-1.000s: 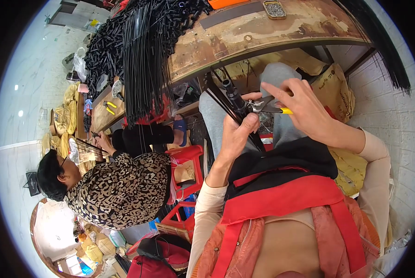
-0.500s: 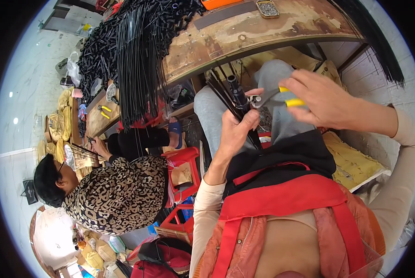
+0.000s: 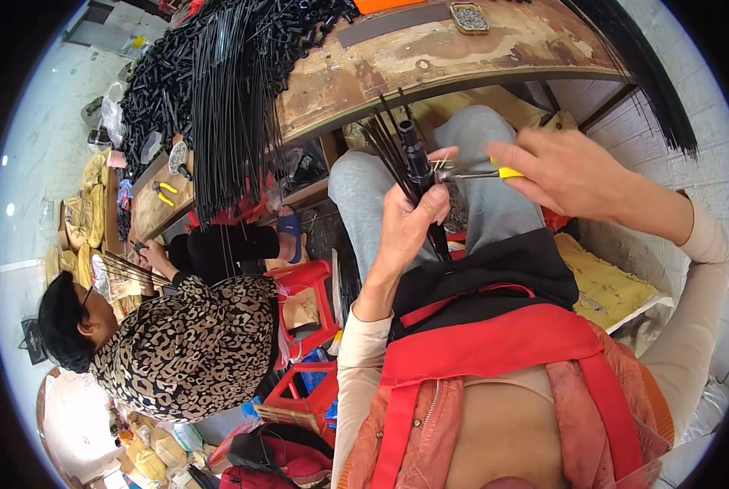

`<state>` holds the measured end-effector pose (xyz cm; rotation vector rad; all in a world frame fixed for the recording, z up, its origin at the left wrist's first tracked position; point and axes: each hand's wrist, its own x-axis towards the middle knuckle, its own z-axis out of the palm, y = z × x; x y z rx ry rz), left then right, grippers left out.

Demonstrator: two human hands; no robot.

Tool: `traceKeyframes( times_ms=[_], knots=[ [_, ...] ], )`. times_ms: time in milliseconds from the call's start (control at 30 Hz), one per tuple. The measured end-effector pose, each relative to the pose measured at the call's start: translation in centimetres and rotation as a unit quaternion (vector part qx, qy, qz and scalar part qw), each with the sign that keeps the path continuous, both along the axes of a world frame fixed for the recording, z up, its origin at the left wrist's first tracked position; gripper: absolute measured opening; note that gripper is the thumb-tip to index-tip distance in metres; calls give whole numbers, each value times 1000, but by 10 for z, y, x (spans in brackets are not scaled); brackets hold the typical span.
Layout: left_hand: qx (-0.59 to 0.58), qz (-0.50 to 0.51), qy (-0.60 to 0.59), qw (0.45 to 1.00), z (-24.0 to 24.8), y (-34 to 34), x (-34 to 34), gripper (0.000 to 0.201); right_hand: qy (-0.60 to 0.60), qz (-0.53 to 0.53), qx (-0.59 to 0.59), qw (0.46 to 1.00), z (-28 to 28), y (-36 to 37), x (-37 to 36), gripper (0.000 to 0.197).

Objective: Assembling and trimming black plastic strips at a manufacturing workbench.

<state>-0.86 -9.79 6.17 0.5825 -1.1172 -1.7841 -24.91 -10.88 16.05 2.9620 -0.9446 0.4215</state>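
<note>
My left hand (image 3: 413, 220) is closed around a bundle of thin black rods (image 3: 387, 155) together with a black tubular fitting (image 3: 415, 156), held upright above my lap. In my right hand (image 3: 566, 169) is a pair of pliers (image 3: 474, 174) with yellow handles. Its metal jaws reach the side of the fitting, close to my left fingertips. What lies between the jaws is too small to make out, and my fingers cover most of the handles.
Ahead stands a worn wooden table (image 3: 430, 65) with a heap of black tubular parts (image 3: 165, 90), long black rods (image 3: 230, 122) hanging over its edge, and a small tray of metal bits (image 3: 469, 18). A co-worker (image 3: 185, 342) sits at left near other yellow-handled pliers (image 3: 165, 193) and a red stool (image 3: 307, 301).
The pliers have turned, so their spread yellow handles now show nearly edge-on. My right hand has rotated with them, while my left hand keeps its hold. The whole view has shifted slightly.
</note>
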Motion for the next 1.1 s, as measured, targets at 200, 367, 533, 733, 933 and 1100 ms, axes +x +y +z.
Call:
traceKeyframes(
  times_ms=[200,367,533,733,933,1100],
  knots=[
    [-14,-72,18,997,-8,-8,3,51,-130,-148,783,590,-7,7,9,47],
    [-3,-17,7,1000,-6,-6,4,47,-6,-58,5,998,-13,-9,6,34],
    [-15,-16,13,1000,-10,-4,11,50,-109,-153,589,786,-22,10,23,32],
    [-13,-29,13,999,-8,-4,16,53,-284,-121,552,775,-60,25,26,36],
    [-29,-17,-4,999,-5,-4,10,56,-146,-96,579,796,-4,5,15,43],
    [-28,12,-10,999,-11,-2,8,50,-173,-139,610,761,-20,12,20,34]
  ],
)
